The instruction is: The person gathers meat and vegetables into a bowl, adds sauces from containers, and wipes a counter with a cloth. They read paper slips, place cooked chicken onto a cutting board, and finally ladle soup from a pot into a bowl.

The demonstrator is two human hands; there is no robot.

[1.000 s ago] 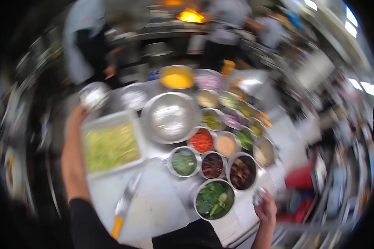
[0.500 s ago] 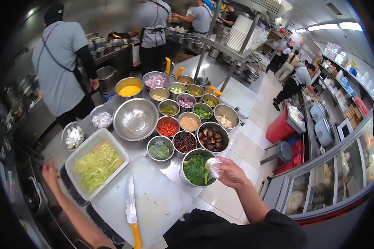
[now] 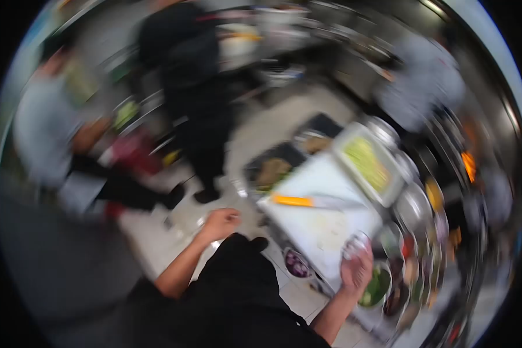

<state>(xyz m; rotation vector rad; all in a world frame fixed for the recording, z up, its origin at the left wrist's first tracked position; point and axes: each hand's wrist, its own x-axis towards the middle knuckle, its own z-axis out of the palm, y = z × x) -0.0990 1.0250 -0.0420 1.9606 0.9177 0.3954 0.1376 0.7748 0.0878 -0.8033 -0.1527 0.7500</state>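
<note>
My right hand (image 3: 357,270) is closed on a crumpled whitish wad (image 3: 354,245), shiny and blurred, over the near edge of the white cutting board (image 3: 313,229). Just beside that hand is a metal pot of green leaves (image 3: 377,285). My left hand (image 3: 221,224) hangs over the floor, left of the board, its fingers curled and nothing visible in them. Across the board lies a knife with a yellow handle (image 3: 293,200). Beyond it stands a white tub of shredded pale-green vegetable (image 3: 366,164).
Several metal bowls of ingredients line the board's right side, near a large steel bowl (image 3: 414,207). A bowl of purple pieces (image 3: 297,263) sits low by the near edge. A person in black (image 3: 185,75) stands ahead; a person in grey (image 3: 46,127) bends at left.
My view has swung left, so the board and bowls now appear at right. My left hand has left the tub's side. My right hand still holds the wad, now over the board's edge.
</note>
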